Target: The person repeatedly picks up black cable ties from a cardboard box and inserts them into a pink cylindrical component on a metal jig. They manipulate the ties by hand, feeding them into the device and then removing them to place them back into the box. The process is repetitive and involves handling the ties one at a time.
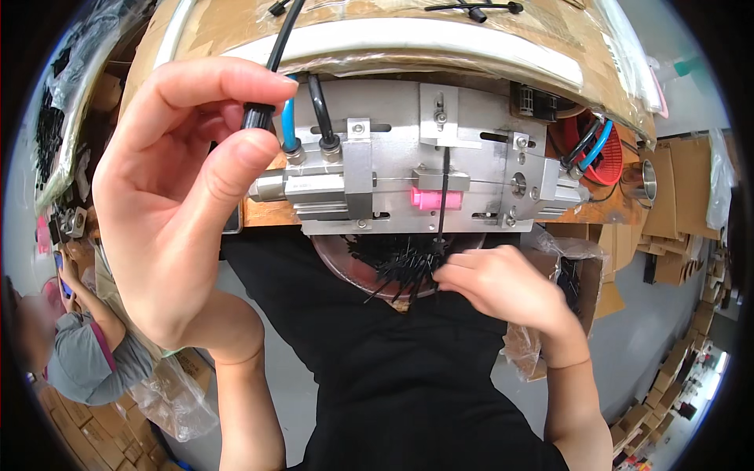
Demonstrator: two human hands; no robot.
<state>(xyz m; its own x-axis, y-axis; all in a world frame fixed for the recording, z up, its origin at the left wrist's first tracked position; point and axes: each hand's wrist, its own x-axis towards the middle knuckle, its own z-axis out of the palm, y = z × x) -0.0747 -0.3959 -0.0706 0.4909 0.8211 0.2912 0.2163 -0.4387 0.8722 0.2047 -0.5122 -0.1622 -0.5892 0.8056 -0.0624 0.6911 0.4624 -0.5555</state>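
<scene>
Pinching a black rod (286,38), left hand (174,177) raised; right hand (504,287), grip unclear, by bowl rim (342,278), clear of fixture edge (393,229).

Red basket (615,163), two o'clock; stacked cardboard boxes (660,390), four o'clock; and, I observe, a grey-shirted co-worker (88,363), eight o'clock.

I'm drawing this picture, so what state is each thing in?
Left hand: pinching.
Black rod with ribbed end: tilted, pinched by that hand.
Round reddish translucent bowl: heaped with thin black pieces.
Right hand: blurred by bowl's edge, grip unclear.
Slim black rod: crossing flat silver metal plate.
Small pink block: partly behind slim rod.
Bent blue tube: plugged into silver fitting.
</scene>
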